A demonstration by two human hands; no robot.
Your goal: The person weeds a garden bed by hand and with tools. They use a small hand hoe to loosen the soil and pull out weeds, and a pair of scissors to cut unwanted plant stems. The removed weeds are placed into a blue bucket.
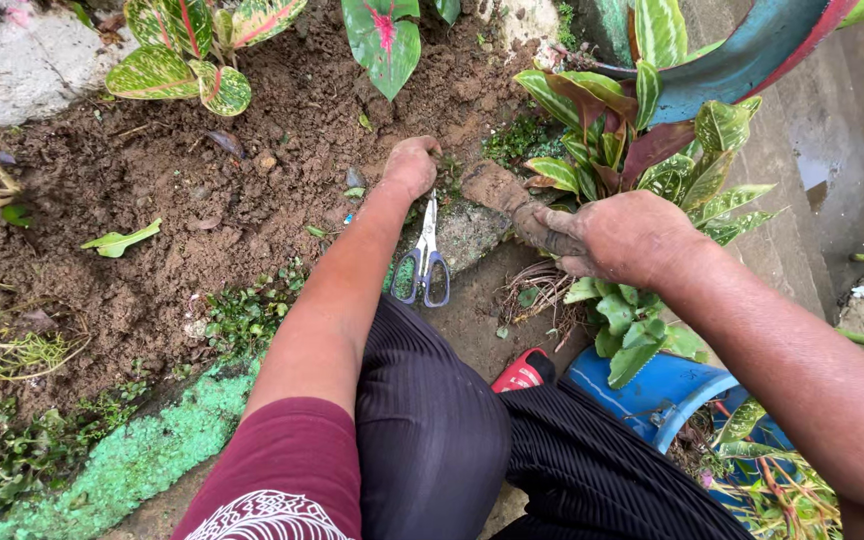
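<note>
My left hand (412, 165) is closed into a fist and pressed into the brown soil (152, 180) of a garden bed, beside a small patch of green weeds (447, 180). My right hand (617, 238), caked with dirt, grips the base of a variegated green and pink plant (642, 150) near its bare roots (532, 290). A pair of scissors (424, 262) with dark handles lies on the ground between my hands, blades pointing toward the left fist. I am crouched, with dark trousers and a maroon sleeve in the foreground.
More variegated plants (187, 50) grow at the back of the bed. A blue pot (652, 395) with greenery sits by my right knee. A green-painted kerb (142, 455) edges the bed. A concrete path (832, 150) runs on the right. A red sandal (522, 372) shows below.
</note>
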